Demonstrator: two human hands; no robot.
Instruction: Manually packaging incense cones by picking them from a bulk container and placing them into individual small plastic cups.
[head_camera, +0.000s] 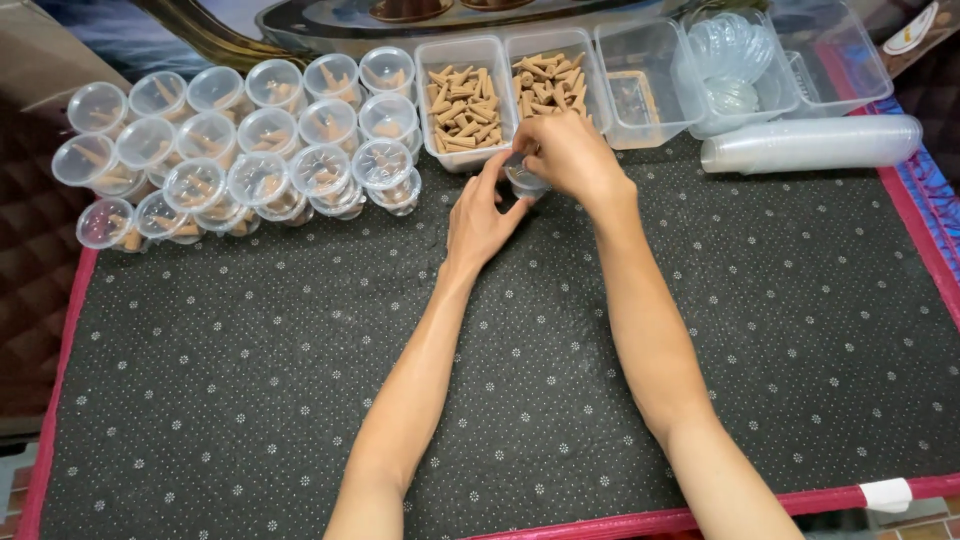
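far left, rows of lidded clear cups (240, 150) holding tan cones cover a dark dotted mat (250, 400). at centre, the left hand (478, 222) curls its fingers loosely around a small clear plastic cup (522, 180), which the right hand (568, 152) closes over from above. the cup looks light, thin and easily crushed, best held by its sides. behind sit tubs of cones (465, 95); right, stacked lids (810, 143).

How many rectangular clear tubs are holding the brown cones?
2. The left tub sits beside the round cups, and the right tub is just behind the right hand, which partly hides it.
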